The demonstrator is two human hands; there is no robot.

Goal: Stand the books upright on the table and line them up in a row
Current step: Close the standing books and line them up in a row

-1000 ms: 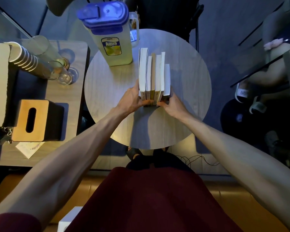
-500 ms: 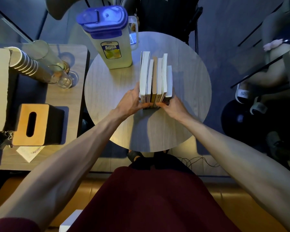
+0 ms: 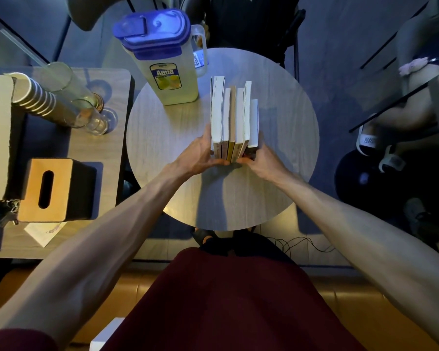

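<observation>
Several books (image 3: 235, 115) stand upright, pressed side by side in one row in the middle of the round wooden table (image 3: 162, 138). Their white page edges face up and their spines point toward me. My left hand (image 3: 198, 155) presses against the row's left side and near end. My right hand (image 3: 262, 160) presses against the right side, its fingertips meeting the left hand's at the spines. The shortest book sits at the right end of the row.
A clear pitcher (image 3: 165, 59) with a blue lid stands just left of the books' far end. On the side table at left are a wooden tissue box (image 3: 48, 190), stacked paper cups (image 3: 33, 97) and glasses (image 3: 91, 115). A person's sandalled feet (image 3: 375, 145) are at right.
Both hands stay clamped on the row of books. The view has shifted slightly, and the books sit marginally lower in the frame.
</observation>
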